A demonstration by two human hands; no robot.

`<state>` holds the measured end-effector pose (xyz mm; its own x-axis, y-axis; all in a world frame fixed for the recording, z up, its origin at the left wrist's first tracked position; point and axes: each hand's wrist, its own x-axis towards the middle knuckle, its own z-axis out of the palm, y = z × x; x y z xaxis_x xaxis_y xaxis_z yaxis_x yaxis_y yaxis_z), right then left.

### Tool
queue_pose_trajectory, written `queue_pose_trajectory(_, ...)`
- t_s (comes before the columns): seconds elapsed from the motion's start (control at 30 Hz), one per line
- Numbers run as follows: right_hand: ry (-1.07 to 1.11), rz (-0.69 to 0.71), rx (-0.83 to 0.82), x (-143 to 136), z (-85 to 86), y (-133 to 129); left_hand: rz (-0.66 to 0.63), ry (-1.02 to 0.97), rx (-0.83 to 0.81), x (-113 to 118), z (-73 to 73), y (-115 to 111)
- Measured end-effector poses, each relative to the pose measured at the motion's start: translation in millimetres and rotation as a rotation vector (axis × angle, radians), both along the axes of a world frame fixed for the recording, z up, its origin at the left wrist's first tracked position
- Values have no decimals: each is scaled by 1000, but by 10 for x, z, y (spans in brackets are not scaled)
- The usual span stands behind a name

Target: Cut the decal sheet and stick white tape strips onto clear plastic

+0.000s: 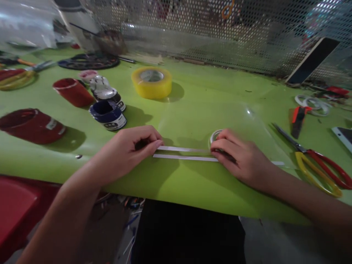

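Left hand [129, 148] pinches the tape [183, 149] end between pressed fingers. The strip runs left to right, long axis parallel to the counter [192, 106] edge, to the roll [215, 136] gripped by the right hand [242, 157]. Second strip [184, 157] lies just nearer. Farther: scissors [316, 161] right, yellow roll [151, 82] behind.

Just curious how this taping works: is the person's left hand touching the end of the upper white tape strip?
Touching. The head view shows the left hand with its fingertips pinching the end of the upper white tape strip against the green table; no gap shows.
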<state>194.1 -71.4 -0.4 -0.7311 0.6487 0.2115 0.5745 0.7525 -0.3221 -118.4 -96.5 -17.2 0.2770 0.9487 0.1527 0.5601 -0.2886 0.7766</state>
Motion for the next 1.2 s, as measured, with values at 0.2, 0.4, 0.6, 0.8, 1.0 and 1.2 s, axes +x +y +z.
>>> queue_pose_trajectory(0.2,73,-19,-82,15,44,-37,-21,-4,-4,20,20,18)
queue_pose_trajectory(0.4,-36,-86,-74,-94,161,-100,-75,12,18,22,19,20)
queue_pose_trajectory(0.6,-284,-53,-25,-192,292,-5,-105,16,47,0,2,27)
queue_pose_trajectory(0.8,-328,-146,-156,-98,344,32,-64,22,35,2,-7,19)
queue_pose_trajectory(1.0,-294,-221,-210,-76,259,-28,-46,17,64,23,-26,4)
queue_pose_trajectory(1.2,-252,-214,-144,-45,225,-90,-67,43,-11,21,15,-13)
